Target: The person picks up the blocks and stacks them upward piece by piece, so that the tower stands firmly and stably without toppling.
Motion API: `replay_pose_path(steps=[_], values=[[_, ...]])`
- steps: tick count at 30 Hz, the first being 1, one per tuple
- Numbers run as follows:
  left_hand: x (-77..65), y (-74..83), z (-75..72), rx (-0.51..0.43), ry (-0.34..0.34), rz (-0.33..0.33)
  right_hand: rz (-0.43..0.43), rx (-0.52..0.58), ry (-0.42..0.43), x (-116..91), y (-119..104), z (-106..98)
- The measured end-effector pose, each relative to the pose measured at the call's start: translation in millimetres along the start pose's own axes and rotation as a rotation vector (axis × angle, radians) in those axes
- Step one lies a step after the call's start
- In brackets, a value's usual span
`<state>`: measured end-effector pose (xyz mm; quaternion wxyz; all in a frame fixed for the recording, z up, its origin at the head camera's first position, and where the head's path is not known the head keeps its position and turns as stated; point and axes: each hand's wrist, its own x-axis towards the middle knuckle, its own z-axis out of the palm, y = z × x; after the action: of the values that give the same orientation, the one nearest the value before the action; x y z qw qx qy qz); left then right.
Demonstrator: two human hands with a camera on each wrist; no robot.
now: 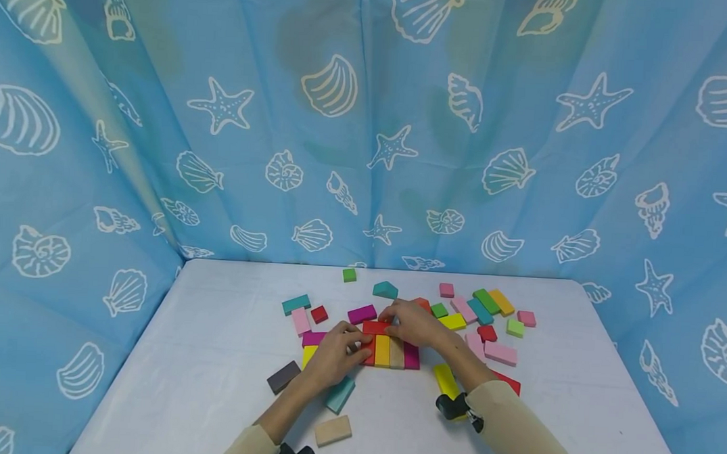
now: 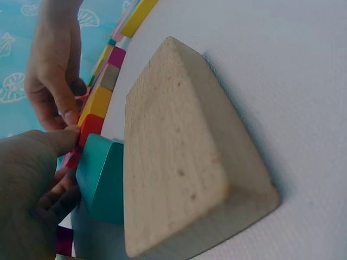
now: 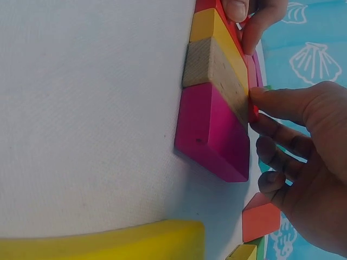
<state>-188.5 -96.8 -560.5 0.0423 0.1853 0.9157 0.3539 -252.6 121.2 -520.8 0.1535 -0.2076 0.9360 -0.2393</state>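
A row of blocks lies side by side: a red block point(image 1: 367, 354), a yellow block point(image 1: 382, 352), a plain wooden block point(image 1: 397, 354) and a magenta block point(image 1: 411, 356). Across their far ends sits another red block point(image 1: 374, 328). My left hand point(image 1: 333, 356) pinches the red block at the row's left end, thumb on its near side. My right hand point(image 1: 417, 323) holds the right end of the crosswise red block between thumb and fingertips. A teal block point(image 2: 103, 176) stands beside the left hand, partly hidden by it in the head view.
Near the left forearm are a wooden block point(image 1: 333, 430) and a dark block point(image 1: 284, 377). A yellow block point(image 1: 446, 379) lies under the right forearm. Several coloured blocks, including a long pink one point(image 1: 501, 353), are scattered to the right. A shell-patterned curtain point(image 1: 367, 132) hangs behind the white table point(image 1: 168, 381).
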Motion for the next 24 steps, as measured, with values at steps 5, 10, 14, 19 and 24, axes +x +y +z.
replay_pose_path(steps=[5,10,14,19,24], values=[[-0.5,0.7,-0.7,-0.003,-0.003,-0.008,0.002,0.007,0.000,-0.1,0.3,0.6],[-0.5,0.4,-1.0,-0.006,-0.003,0.000,0.010,0.024,-0.003,2.7,0.0,-0.5],[-0.3,-0.3,-1.6,-0.005,-0.003,0.008,0.019,0.038,0.016,10.9,-0.6,-0.8],[0.4,-0.6,-2.3,-0.002,0.002,0.019,0.008,0.009,0.046,23.1,-1.9,1.0],[-0.5,-1.6,-0.8,0.004,-0.002,0.017,-0.012,-0.031,0.039,30.8,-2.0,5.4]])
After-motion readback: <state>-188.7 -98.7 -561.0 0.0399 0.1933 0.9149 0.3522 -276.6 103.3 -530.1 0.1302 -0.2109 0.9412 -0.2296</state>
